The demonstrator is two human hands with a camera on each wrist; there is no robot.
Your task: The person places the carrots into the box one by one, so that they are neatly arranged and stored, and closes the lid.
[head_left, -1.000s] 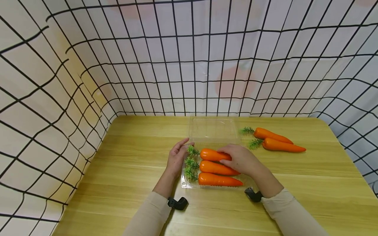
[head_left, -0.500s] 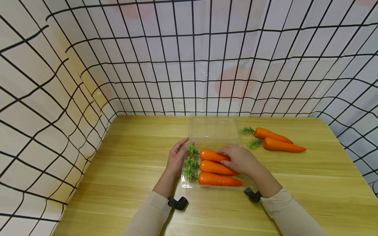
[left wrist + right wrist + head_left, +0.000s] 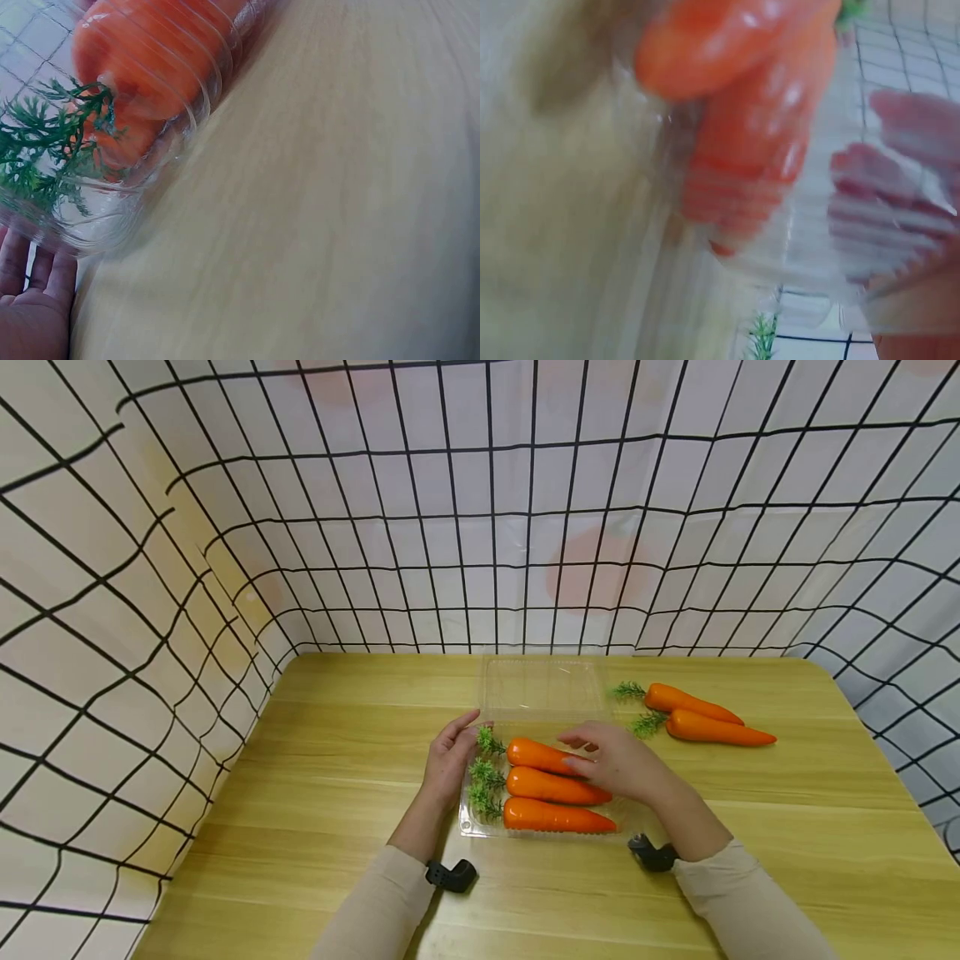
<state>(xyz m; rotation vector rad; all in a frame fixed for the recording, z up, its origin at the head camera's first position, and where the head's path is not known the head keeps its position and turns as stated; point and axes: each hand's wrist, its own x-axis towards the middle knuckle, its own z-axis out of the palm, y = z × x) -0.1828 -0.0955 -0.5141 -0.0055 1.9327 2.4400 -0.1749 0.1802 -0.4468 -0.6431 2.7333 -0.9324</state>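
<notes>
Three orange carrots with green tops lie side by side in a clear plastic clamshell box (image 3: 480, 832): a far one (image 3: 534, 753), a middle one (image 3: 557, 785) and a near one (image 3: 558, 816). My left hand (image 3: 446, 767) rests at the box's left side; in the left wrist view, its fingers (image 3: 60, 277) extend against the clear corner. My right hand (image 3: 617, 763) is over the box's right end, its fingers loosely spread and holding nothing. It hides the far carrot's tip. The right wrist view is blurred, with carrots (image 3: 750, 142) seen through the plastic.
The box's clear lid (image 3: 542, 687) lies folded back toward the grid-patterned back wall (image 3: 510, 543). Two more carrots, a rear one (image 3: 686, 702) and a front one (image 3: 716, 729), lie on the wooden table (image 3: 337, 735) to the right of the box.
My right hand has loosened from the far carrot and shifted slightly right, its fingers now apart. The left hand and the carrots on the table stay where they were.
</notes>
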